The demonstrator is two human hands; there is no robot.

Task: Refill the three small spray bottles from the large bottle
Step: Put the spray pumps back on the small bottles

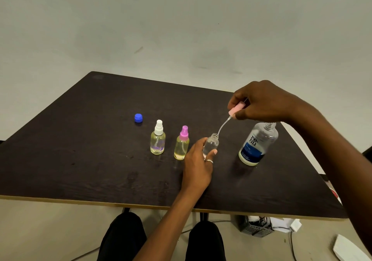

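Dark wooden table [80, 170] before a pale wall: pump head held clear of an open spray bottle.

The left hand [198, 166] wraps fingers and thumb round the small clear bottle [211, 144], which stands upright between the pink-topped spray bottle [182, 146] and the uncapped large bottle [258, 144]. The right hand [261, 101] pinches the pink spray head [236, 108] above and to the right, and the dip tube [222, 126] curves down to the open neck. Whether the head is coming off or going on cannot be told. Either way, it is best to brace the base on the table and move the head along the neck's axis, so the thin tube neither snags nor flicks drops. A white-topped spray bottle [158, 139] and a blue cap [138, 118] stand further left.
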